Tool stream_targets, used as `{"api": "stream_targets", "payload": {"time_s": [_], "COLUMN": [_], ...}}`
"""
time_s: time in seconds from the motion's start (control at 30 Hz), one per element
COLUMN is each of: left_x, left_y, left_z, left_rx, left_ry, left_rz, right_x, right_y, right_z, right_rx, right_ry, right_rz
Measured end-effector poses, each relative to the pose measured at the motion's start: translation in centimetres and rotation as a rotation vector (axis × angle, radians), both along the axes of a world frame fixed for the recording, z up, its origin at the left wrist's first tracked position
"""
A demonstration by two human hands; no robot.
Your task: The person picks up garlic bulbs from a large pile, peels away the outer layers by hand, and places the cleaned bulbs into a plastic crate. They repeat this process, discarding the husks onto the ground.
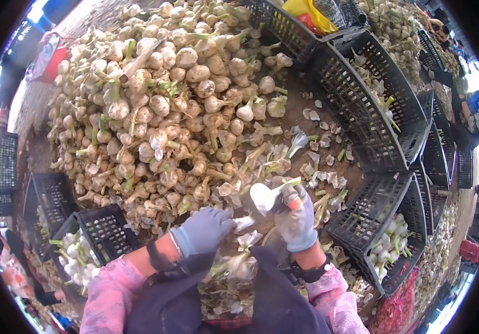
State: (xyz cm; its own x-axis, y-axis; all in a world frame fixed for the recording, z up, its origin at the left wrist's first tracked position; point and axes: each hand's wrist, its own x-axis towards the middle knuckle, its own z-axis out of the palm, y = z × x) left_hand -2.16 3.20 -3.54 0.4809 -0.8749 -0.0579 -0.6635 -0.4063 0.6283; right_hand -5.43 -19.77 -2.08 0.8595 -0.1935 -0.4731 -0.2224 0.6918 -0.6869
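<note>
In my right hand (pixel 297 222), gloved in grey, is a clean white garlic bulb (pixel 262 198) with a short green stem. The fingers close around the stem, and the bulb points left. My left hand (pixel 203 229), also gloved, sits a little lower and to the left. Its fingertips are pinched on a whitish strip of garlic skin (pixel 243 224). Loose garlic skins (pixel 229 275) lie between my knees, below both hands. Just beyond my hands rises a big heap of unpeeled garlic (pixel 161 106), soil-stained with cut stems.
Black crates line the right, one holding white garlic bulbs (pixel 391 245) and another, a tall crate (pixel 362 106), holding peelings. At the left, another crate (pixel 107 231) stands beside more white bulbs (pixel 77 259). A red mesh bag (pixel 398 300) lies lower right. Other people are at both edges.
</note>
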Motion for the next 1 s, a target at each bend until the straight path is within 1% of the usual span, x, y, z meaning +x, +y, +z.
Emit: {"api": "stream_targets", "payload": {"time_s": [0.03,0.07,0.1,0.13,0.17,0.27,0.33,0.37,0.4,0.43,0.47,0.5,0.53,0.57,0.6,0.7,0.73,0.77,0.83,0.87,0.93,0.97,1.0], "left_x": [0.0,-0.2,-0.1,0.0,0.0,0.2,0.6,0.7,0.6,0.6,0.8,0.9,1.1,1.3,1.5,1.8,2.2,2.4,2.7,2.6,2.6,2.6,2.7], "left_y": [0.5,1.1,1.4,1.7,2.1,2.5,1.9,1.7,1.5,1.3,0.9,0.7,0.4,0.3,0.2,-0.1,-0.1,-0.1,0.4,0.5,0.7,0.5,-0.1], "left_z": [-0.8,-2.2,-2.7,-3.0,-3.2,-3.1,-1.5,-1.5,-1.7,-1.8,-1.9,-1.8,-1.6,-1.5,-1.7,-1.4,-1.0,-1.1,-1.7,-2.2,-3.1,-2.8,-2.4], "left_rx": [0.053,0.106,0.159,0.311,0.324,0.347,0.345,0.317,0.288,0.259,0.292,0.237,0.183,0.132,0.164,0.071,0.036,-0.015,-0.116,-0.216,-0.423,-0.551,-0.679], "left_ry": [0.008,0.017,0.026,0.033,0.032,0.037,0.063,0.04,0.019,-0.001,0.027,0.023,0.017,0.013,0.056,0.137,0.199,0.267,0.401,0.491,0.666,0.744,0.818], "left_rz": [0.0,0.002,0.003,-0.045,-0.043,0.007,0.069,0.116,0.164,0.215,0.262,0.282,0.301,0.32,0.284,0.31,0.313,0.36,0.456,0.557,0.76,0.784,0.805], "right_x": [0.0,-0.3,-0.5,-0.6,-0.7,-0.6,1.0,2.8,4.2,6.7,9.2,11.7,14.1,16.3,18.2,21.2,21.5,21.3,19.5,18.1,13.5,10.8,8.1], "right_y": [-0.1,-0.7,-1.2,-1.6,-2.1,-7.7,-8.4,-8.2,-7.3,-6.2,-5.2,-3.7,-2.8,-1.2,0.4,2.1,2.0,1.3,0.4,0.6,0.8,1.9,2.8], "right_z": [-0.3,-1.5,-1.3,-1.0,-0.8,-1.1,-0.8,-0.7,-2.4,-2.5,-4.4,-6.9,-9.3,-9.5,-9.6,-11.9,-12.7,-13.2,-12.6,-12.2,-12.6,-10.4,-9.3], "right_rx": [0.149,0.154,0.21,0.267,0.324,0.761,0.769,0.636,0.071,-0.348,-0.748,-1.169,-1.39,-1.517,-1.635,-1.512,-1.483,-1.452,-1.386,-1.059,-1.063,-0.81,-0.782], "right_ry": [0.026,0.077,0.103,0.129,0.152,-0.546,-0.666,-0.557,-0.124,-0.16,-0.066,-0.11,-0.054,0.072,0.205,0.352,0.338,0.272,0.14,0.029,-0.196,-0.391,-0.411], "right_rz": [-0.068,-0.085,-0.131,-0.174,-0.216,0.147,0.261,0.245,0.005,0.22,0.419,0.511,0.673,0.793,0.914,0.957,0.867,0.797,0.658,0.48,0.323,0.315,0.397]}}
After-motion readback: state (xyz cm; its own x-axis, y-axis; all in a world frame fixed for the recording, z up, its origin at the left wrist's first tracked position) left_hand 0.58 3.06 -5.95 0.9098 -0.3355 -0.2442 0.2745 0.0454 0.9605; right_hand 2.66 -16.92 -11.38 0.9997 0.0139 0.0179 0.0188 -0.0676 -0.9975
